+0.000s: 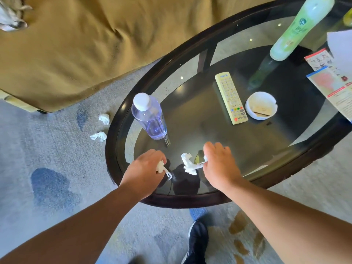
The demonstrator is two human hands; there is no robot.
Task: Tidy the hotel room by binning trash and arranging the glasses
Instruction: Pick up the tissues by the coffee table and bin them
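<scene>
Both my hands are over the near end of an oval glass coffee table (122,119). My left hand (146,168) grips a small crumpled white tissue (162,168), a twisted end sticking out of the fist. My right hand (219,162) reaches down onto a larger crumpled tissue (188,163) lying on the glass, its fingers curled at the tissue's right end. Two more tissue wads (104,118) (99,136) lie on the carpet left of the table. No glasses are in view.
On the table stand a clear water bottle (149,119), a green bottle (297,29), a cream remote (231,98), a white ashtray (261,105) and leaflets (333,79). A tan sofa (66,50) borders the far left. My shoe (197,242) is on the carpet below.
</scene>
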